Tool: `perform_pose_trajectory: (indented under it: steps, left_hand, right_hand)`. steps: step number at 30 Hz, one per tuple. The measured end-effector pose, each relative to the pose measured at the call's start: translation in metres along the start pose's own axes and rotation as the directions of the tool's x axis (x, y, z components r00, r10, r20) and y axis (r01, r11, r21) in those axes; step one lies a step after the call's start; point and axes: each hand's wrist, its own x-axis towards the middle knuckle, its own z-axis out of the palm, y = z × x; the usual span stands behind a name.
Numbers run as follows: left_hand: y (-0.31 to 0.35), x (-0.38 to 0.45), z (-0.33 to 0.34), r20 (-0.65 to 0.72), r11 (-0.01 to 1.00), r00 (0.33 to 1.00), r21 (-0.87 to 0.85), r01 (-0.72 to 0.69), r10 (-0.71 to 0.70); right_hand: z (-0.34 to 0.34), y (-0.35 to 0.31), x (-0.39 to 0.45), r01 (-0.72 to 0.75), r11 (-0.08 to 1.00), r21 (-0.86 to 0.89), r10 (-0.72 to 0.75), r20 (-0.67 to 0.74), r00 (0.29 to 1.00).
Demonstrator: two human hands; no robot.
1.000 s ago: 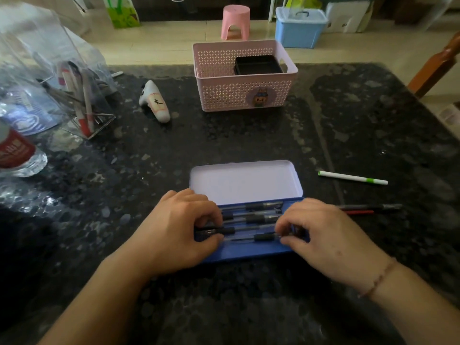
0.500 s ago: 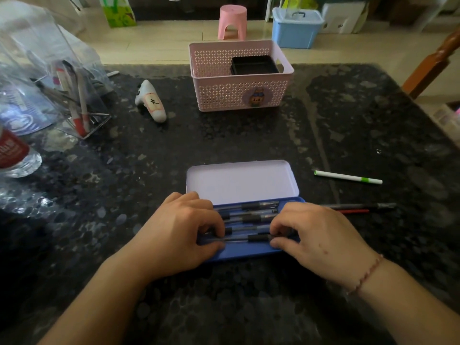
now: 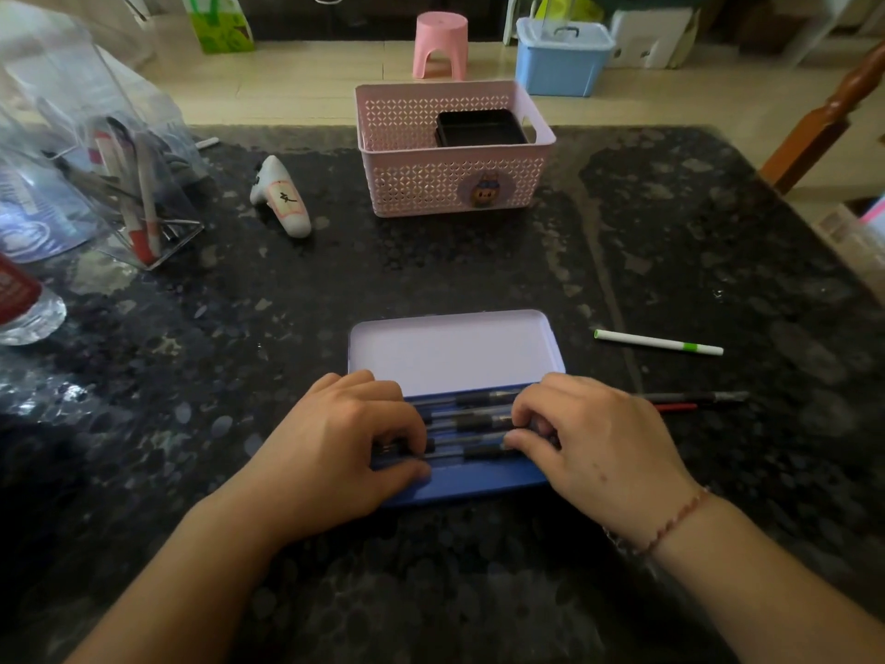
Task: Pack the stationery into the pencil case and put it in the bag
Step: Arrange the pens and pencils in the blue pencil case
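Observation:
A blue tin pencil case (image 3: 471,484) lies open near the table's front, its pale lid (image 3: 455,349) tilted back. Several dark pens (image 3: 471,426) lie side by side in the tray. My left hand (image 3: 335,452) covers the pens' left ends, thumb and fingers curled around the nearest pen. My right hand (image 3: 594,448) rests on their right ends, fingertips pinching the same pen. To the right, a black pen (image 3: 694,397) and a red pen (image 3: 677,407) lie on the table. A white pen with a green band (image 3: 658,342) lies farther back.
A pink perforated basket (image 3: 450,184) holding a black tray (image 3: 481,129) stands at the back centre. A white marked object (image 3: 282,198) lies left of it. A clear plastic bag with pens (image 3: 96,160) and a bottle (image 3: 24,299) sit far left. A wooden chair (image 3: 828,112) stands at the right.
Both hands have crept slightly closer together over the pens in the tray. Everything else on the table stays put.

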Motion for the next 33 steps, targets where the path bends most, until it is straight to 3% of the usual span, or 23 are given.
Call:
perform_pose_trajectory:
  steps: [4, 8, 12, 18, 20, 22, 24, 27, 30, 33]
  left_hand:
    - [0.000, 0.000, 0.002, 0.018, 1.000, 1.000, 0.026, -0.014, 0.013]
    - [0.002, 0.000, 0.003, -0.005, 0.999, 1.000, 0.039, -0.022, 0.022]
    - [0.007, 0.002, 0.006, -0.023, 0.999, 1.000, 0.042, -0.020, 0.021]
    - [0.008, 0.003, 0.010, -0.035, 0.998, 0.999, 0.054, -0.029, 0.031]
    - [0.010, 0.004, 0.010, -0.059, 0.997, 0.998, 0.077, -0.019, 0.023]
    - [0.011, 0.005, 0.010, -0.078, 0.996, 0.997, 0.094, 0.001, 0.006]
    - [0.012, 0.004, 0.011, -0.089, 0.995, 0.996, 0.099, 0.005, 0.003]
    - [0.011, 0.004, 0.012, -0.085, 0.996, 0.996, 0.093, -0.009, 0.017]
    - [0.011, 0.005, 0.012, -0.059, 0.993, 0.997, 0.114, -0.038, 0.045]
    - [0.012, 0.006, 0.014, -0.067, 0.993, 0.997, 0.114, -0.040, 0.048]
  right_hand:
    - [-0.001, 0.005, 0.003, -0.007, 1.000, -0.007, 0.006, -0.023, 1.000]
    - [-0.026, 0.061, 0.005, -0.273, 0.962, -0.008, 0.273, 0.014, 0.962]
    - [-0.034, 0.107, -0.005, -0.460, 0.878, -0.132, 0.478, 0.219, 0.851]
    - [-0.025, 0.116, 0.001, -0.540, 0.840, -0.048, 0.537, 0.207, 0.818]
    - [-0.026, 0.116, 0.000, -0.536, 0.840, -0.078, 0.540, 0.217, 0.814]
    - [-0.031, 0.114, -0.001, -0.493, 0.866, -0.080, 0.499, 0.146, 0.854]
    - [-0.040, 0.105, -0.003, -0.403, 0.915, 0.021, 0.403, -0.024, 0.915]
    - [-0.048, 0.074, -0.003, -0.236, 0.936, 0.260, 0.292, -0.202, 0.935]
    - [-0.045, 0.057, -0.004, -0.144, 0.907, 0.397, 0.254, -0.240, 0.937]
    - [-0.039, 0.053, -0.001, -0.159, 0.891, 0.424, 0.273, -0.222, 0.936]
